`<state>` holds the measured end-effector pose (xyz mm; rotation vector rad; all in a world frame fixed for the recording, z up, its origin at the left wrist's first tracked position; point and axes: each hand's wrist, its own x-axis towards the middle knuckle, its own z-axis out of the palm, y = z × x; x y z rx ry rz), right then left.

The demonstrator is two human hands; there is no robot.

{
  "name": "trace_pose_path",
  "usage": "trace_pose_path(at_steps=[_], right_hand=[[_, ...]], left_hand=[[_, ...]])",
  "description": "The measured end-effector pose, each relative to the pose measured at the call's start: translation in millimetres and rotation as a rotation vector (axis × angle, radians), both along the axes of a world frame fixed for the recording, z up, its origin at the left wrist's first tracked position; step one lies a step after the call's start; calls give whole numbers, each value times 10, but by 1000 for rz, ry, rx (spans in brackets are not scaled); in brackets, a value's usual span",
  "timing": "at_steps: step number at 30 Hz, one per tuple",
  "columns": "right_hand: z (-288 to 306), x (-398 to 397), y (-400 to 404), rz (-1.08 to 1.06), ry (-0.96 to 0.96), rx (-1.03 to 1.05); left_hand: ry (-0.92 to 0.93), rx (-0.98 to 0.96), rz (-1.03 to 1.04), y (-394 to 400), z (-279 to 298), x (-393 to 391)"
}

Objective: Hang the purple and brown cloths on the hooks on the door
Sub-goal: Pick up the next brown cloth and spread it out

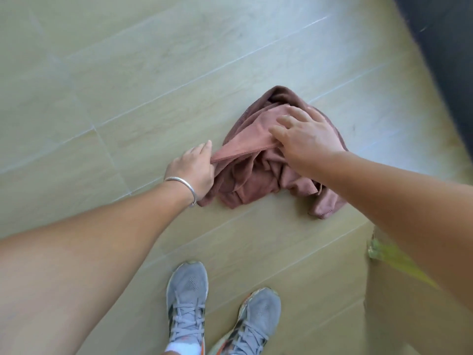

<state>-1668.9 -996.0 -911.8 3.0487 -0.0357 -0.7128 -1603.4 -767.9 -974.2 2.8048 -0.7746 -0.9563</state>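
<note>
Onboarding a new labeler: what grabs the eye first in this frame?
The crumpled brown cloth on the pale tiled floor, mid-frame. The left hand, silver bracelet on its wrist, pinches the cloth's left edge, while the right hand rests on top of it. Grey sneakers show at the bottom edge.

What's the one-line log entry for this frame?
phase: pickup | crumpled brown cloth: on tiled floor | left hand: pinches cloth edge | right hand: rests on cloth, fingers spread | hooks: not in view

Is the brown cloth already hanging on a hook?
No, the brown cloth lies crumpled on the floor, with the left hand pinching its edge.
</note>
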Motion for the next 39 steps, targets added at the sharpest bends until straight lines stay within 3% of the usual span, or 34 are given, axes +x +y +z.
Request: trace_pose_path(at_steps=[12, 22, 26, 32, 39], right_hand=[[3171, 1423, 392, 58, -250, -29], [5573, 2526, 1168, 219, -558, -32], [6416, 2798, 1548, 298, -633, -24], [6679, 2822, 1888, 328, -743, 40], [5457, 2070, 2134, 351, -481, 190]], left_hand=[[-238, -70, 68, 485, 3060, 1441], [-510, -435, 324, 1363, 5160, 2246], [-622, -414, 384, 1829, 5796, 2472], [-677, -178, 477, 2720, 6076, 2563], [-567, 7, 482, 3416, 5528, 1695]])
